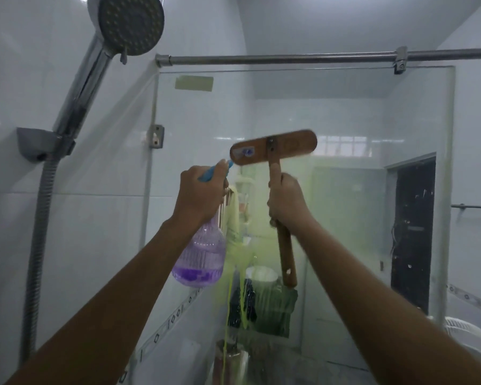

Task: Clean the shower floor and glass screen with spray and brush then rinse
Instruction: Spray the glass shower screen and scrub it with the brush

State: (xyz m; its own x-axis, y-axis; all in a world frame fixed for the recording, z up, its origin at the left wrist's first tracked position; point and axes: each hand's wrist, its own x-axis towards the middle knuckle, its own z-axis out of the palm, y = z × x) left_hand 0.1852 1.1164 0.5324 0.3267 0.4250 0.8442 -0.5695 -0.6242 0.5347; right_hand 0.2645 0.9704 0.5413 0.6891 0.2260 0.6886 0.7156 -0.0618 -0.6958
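The glass screen [358, 112] stands in front of me, smeared with yellow-green cleaner that runs down its lower middle. My left hand [202, 194] grips the blue trigger head of a clear spray bottle [202, 257] with purple liquid in its bottom, nozzle toward the glass. My right hand [288, 198] grips the wooden handle of a brush [274, 147]; its long wooden head is raised against the glass, bristles facing the screen. The shower floor is out of view.
A chrome shower head [131, 23] sits in its wall bracket at upper left, with a metal hose [36, 245] hanging below. A steel rail [275, 59] runs across the screen's top. White tiled walls close in left; toiletries show behind the glass.
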